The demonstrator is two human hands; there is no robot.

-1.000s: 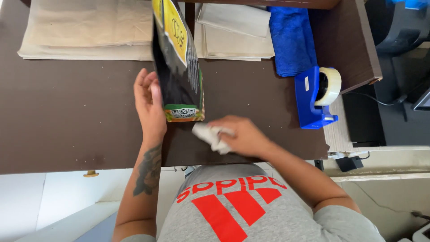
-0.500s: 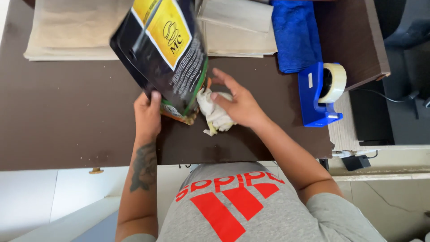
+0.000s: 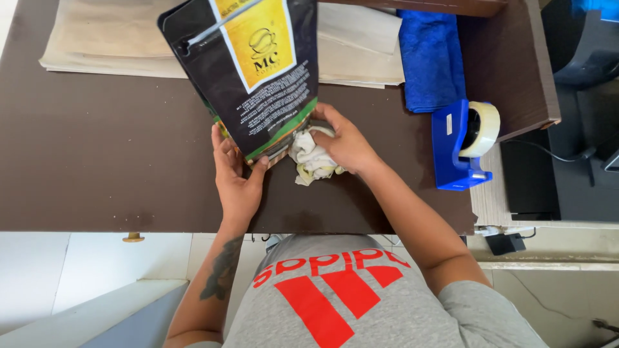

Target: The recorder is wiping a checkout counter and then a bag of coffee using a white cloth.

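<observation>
Desk (image 3: 97, 161), dark brown, beside pale floor (image 3: 64, 264)

The left hand (image 3: 235, 174) grips the bottom edge of a black pouch (image 3: 248, 71) with a yellow label, tilted above the dark worktop (image 3: 97, 154). Just right of the pouch, the right hand (image 3: 345, 142) presses a crumpled white cloth (image 3: 313, 161). Further right stands a blue tape dispenser (image 3: 454, 145).

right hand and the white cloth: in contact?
Touching. The head view shows the right hand with fingers closed over the crumpled white cloth, pressing it against the lower edge of the black pouch. No gap shows.
</observation>
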